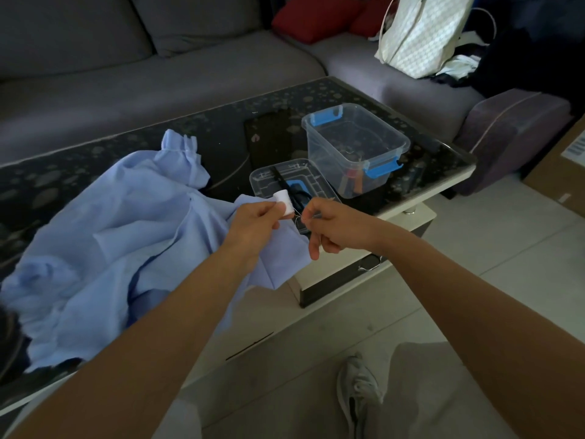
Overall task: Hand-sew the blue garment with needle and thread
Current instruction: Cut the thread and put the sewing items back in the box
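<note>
Mid-frame, left hand [253, 221] pinched spool [284, 201]; right hand [329, 229] pinched thread [297, 217] taut, likely to draw off a length.

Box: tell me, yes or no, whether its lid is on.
No, the box stands open, and its lid lies on the table beside it.

Fine sewing bits and frame edges hide much.
The thread [297, 217] is only a faint line from the spool [282, 201] to the right hand [329, 229], which pinches it; a needle there is too small to tell. The left hand [253, 223] and the spool cover part of the scissors [297, 193] on the lid [319, 180]. The contents [351, 182] blur through the box [389, 134] wall. The garment [110, 248] runs off the left edge and the bag [421, 36] off the top.
</note>
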